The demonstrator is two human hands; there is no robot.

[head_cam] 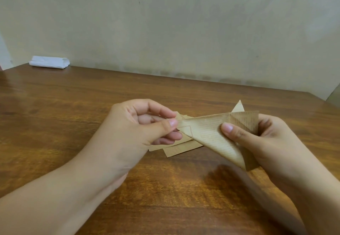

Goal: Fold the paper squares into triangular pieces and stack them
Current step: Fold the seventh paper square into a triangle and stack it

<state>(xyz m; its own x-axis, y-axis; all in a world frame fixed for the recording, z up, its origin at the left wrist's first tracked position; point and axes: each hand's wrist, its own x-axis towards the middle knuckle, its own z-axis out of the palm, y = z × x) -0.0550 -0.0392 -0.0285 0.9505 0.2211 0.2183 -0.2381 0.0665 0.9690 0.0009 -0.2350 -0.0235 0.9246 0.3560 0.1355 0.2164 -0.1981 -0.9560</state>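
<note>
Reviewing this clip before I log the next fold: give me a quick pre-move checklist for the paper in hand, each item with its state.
1. Left hand pinches one corner of the held paper: ok.
2. Right hand grips the opposite end, thumb on top: ok.
3. Paper lifted off the table: ok.
4. Edges aligned along the fold: cannot tell, layers partly hidden.
5. Loose sheets lie flat beneath the hands: ok.
6. Finished stack of triangles: cannot tell; one tip shows behind.
</note>
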